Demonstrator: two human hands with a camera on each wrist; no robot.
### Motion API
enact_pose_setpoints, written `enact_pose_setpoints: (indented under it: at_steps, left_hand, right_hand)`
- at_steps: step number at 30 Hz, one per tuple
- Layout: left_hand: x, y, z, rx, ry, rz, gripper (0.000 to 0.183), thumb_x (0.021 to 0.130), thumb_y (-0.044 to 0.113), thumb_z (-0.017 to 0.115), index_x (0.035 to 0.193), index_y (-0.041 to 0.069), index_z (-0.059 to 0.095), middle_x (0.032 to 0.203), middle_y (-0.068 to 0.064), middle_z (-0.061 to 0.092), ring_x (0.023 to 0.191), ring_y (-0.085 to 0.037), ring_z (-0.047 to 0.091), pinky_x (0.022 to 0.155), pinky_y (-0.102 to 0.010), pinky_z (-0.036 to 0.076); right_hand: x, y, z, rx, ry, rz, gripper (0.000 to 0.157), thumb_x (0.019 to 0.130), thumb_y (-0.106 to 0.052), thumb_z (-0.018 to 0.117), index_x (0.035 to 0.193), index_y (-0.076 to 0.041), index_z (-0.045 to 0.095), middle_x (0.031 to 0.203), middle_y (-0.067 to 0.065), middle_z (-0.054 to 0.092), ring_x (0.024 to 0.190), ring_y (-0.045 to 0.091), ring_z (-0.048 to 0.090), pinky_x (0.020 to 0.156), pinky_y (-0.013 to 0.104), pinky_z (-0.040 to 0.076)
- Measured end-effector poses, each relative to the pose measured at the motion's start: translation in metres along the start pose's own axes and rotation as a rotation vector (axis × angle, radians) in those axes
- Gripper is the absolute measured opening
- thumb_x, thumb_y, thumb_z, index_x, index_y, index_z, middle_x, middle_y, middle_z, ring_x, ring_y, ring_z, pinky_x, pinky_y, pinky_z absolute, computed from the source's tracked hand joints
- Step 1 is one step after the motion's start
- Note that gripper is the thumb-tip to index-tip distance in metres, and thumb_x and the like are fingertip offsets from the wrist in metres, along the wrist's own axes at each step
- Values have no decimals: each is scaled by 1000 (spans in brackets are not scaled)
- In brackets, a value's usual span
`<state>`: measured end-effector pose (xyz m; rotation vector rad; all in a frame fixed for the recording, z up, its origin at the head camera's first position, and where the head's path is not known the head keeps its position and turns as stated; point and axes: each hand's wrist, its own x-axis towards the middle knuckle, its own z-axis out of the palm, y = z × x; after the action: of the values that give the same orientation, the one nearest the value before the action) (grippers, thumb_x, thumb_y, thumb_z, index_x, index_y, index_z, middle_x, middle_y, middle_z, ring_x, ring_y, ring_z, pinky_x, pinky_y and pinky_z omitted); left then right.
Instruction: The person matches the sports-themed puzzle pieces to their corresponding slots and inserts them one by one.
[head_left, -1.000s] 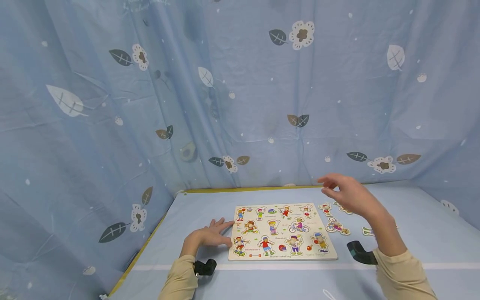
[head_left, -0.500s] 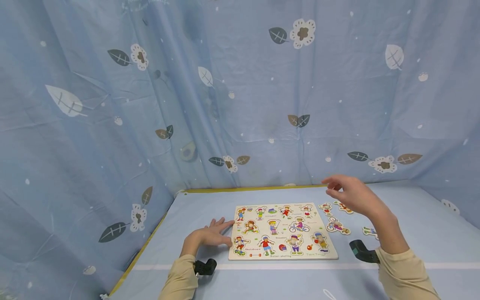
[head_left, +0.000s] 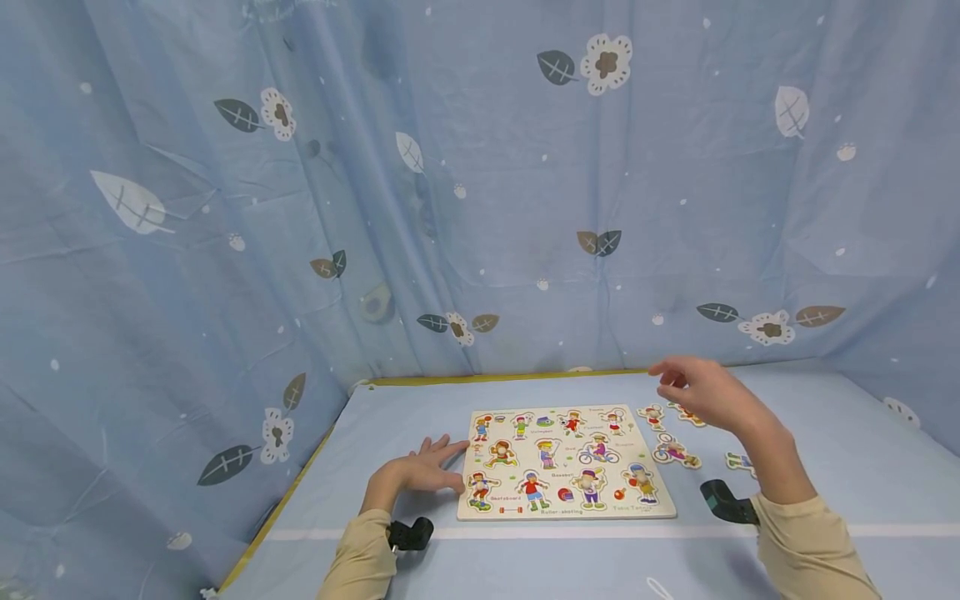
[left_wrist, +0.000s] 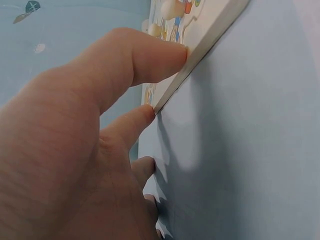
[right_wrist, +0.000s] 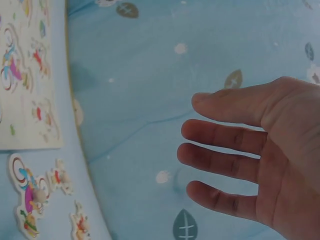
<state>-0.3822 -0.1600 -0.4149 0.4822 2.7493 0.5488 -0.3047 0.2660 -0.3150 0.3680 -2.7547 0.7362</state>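
Observation:
My left hand (head_left: 423, 468) lies beside a wooden peg puzzle board (head_left: 525, 463) printed with children at sports. In the left wrist view, its thumb (left_wrist: 160, 59) presses the board's side and the index fingertip touches further along. The remaining fingers spread on the cloth. Raised above the table to the right of the board, my right hand (head_left: 708, 393) has loosely bent fingers and nothing in them, as the right wrist view confirms. Beneath and beside it lie loose puzzle pieces: a cyclist (head_left: 677, 452), a small figure (head_left: 652, 417), another (head_left: 686, 414) partly hidden by the hand, and one (head_left: 740, 462) near the forearm.
A pale blue cloth (head_left: 570, 558) with a white stripe covers the table. Blue curtains (head_left: 510, 208) with leaf and flower prints hang behind and at the sides. A dark wrist camera (head_left: 727, 502) sits under the right forearm, another (head_left: 411, 535) under the left.
My right hand has drifted slightly right and, lately, a little lower. The left hand, the board and the loose pieces stay where they were.

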Motion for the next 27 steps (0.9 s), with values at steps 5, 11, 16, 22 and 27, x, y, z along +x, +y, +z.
enact_pose_setpoints:
  at_steps: [5, 11, 16, 22, 27]
  left_hand:
    - [0, -1, 0, -1, 2, 1, 87, 75, 45, 68, 153, 24, 38, 163, -17, 21, 150, -45, 6, 118, -64, 9]
    - [-1, 0, 0, -7, -1, 0, 87, 74, 45, 68, 153, 23, 39, 163, -17, 21, 150, -45, 6, 118, -65, 9]
    - [0, 0, -1, -9, -2, 3, 86, 74, 44, 68, 153, 23, 39, 163, -18, 20, 150, -45, 5, 118, -64, 8]
    - [-3, 1, -2, -11, -6, 1, 87, 75, 45, 68, 154, 24, 38, 163, -17, 19, 150, -45, 5, 119, -64, 8]
    - [-2, 1, -2, -7, -3, -2, 86, 75, 44, 68, 153, 23, 39, 163, -17, 20, 150, -45, 5, 118, -64, 8]
  right_hand:
    - [4, 16, 10, 7, -54, 52, 31, 93, -10, 63, 121, 3, 63, 98, 13, 66, 83, 24, 61, 65, 38, 54]
    - [7, 31, 22, -11, -93, 69, 30, 90, -9, 64, 118, 5, 64, 94, 11, 66, 83, 23, 61, 69, 41, 54]
    - [8, 37, 26, -11, -118, 65, 31, 90, -8, 64, 117, 5, 64, 94, 11, 66, 84, 24, 61, 70, 43, 54]
    - [9, 42, 31, -16, -157, 92, 30, 90, -8, 65, 117, 5, 65, 94, 11, 65, 84, 24, 60, 70, 41, 54]
    - [9, 46, 35, -14, -183, 118, 29, 88, -7, 66, 115, 4, 66, 93, 10, 65, 83, 23, 59, 69, 41, 52]
